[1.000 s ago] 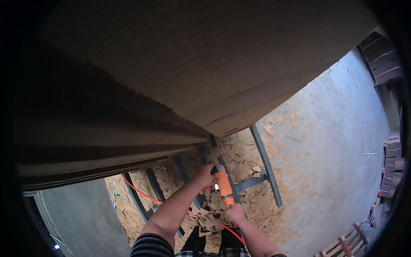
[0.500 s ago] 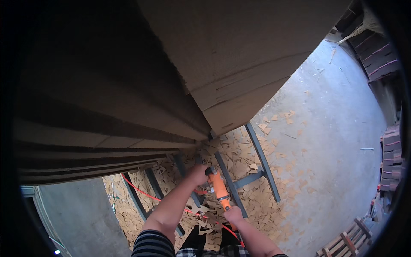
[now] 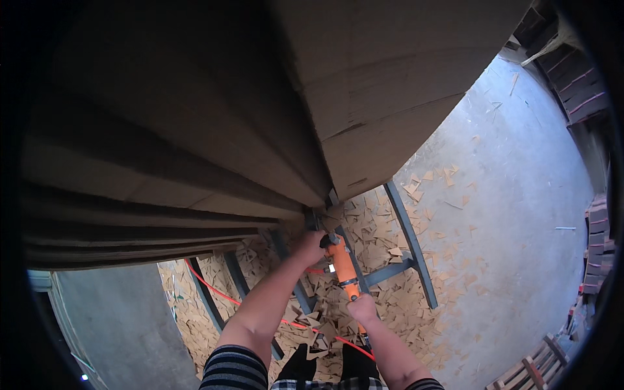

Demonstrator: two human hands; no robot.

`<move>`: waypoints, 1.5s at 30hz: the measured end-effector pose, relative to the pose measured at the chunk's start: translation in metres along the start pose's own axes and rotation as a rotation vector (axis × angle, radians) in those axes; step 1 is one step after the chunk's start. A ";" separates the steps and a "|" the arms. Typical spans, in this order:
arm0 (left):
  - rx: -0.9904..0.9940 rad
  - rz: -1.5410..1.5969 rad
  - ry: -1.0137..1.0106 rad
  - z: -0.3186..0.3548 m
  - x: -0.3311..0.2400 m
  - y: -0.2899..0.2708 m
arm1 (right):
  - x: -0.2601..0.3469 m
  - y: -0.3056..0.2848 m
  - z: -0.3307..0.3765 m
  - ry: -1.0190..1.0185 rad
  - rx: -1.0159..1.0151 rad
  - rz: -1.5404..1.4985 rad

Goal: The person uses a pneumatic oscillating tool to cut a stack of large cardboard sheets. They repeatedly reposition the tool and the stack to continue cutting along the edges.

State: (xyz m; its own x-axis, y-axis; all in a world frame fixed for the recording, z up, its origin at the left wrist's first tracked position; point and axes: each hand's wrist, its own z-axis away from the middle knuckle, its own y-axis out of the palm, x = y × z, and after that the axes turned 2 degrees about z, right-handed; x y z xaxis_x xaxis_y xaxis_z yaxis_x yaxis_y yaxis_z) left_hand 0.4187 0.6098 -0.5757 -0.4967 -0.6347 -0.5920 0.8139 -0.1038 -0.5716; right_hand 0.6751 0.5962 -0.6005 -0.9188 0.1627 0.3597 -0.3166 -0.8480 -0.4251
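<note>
An orange hand-held power tool [image 3: 346, 263] with a dark head is held in front of me, just below the lower edges of the tall cardboard stacks [image 3: 383, 110]. My left hand [image 3: 309, 247] is closed around its head end, close under the cardboard. My right hand [image 3: 363, 309] grips its rear end, nearer my body. A red hose [image 3: 296, 323] runs along beneath my arms. What exactly the tool's head touches is hidden by my left hand and shadow.
Dark metal rack bars [image 3: 416, 253] reach out under the stacks. Cardboard scraps [image 3: 383, 286] cover the concrete floor [image 3: 513, 195] around my feet. A wooden pallet [image 3: 533, 370] lies at the lower right. Bundled stacks [image 3: 597, 253] stand along the right side.
Both hands have pushed the orange power tool forward, closer to the bottom of the cardboard stacks. The view has shifted slightly.
</note>
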 end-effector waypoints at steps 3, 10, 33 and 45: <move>-0.010 -0.110 -0.036 -0.010 -0.006 0.007 | 0.001 0.001 -0.016 0.077 0.033 0.019; -0.139 0.015 -0.025 -0.035 0.038 0.027 | 0.011 0.008 -0.023 0.028 0.027 0.026; 0.619 0.182 0.428 0.330 -0.260 -0.142 | -0.001 -0.153 0.435 -0.142 -0.120 0.003; 0.226 -0.150 0.927 0.417 -0.475 -0.270 | 0.095 -0.316 0.457 -0.438 -0.344 -0.191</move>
State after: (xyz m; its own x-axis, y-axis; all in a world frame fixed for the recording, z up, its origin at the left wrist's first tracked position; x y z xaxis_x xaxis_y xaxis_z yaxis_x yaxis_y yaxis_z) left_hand 0.5601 0.6201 0.0962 -0.5620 0.2437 -0.7904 0.7131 -0.3414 -0.6123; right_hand 0.7957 0.6494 -0.0526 -0.6779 0.0110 0.7351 -0.5927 -0.5998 -0.5375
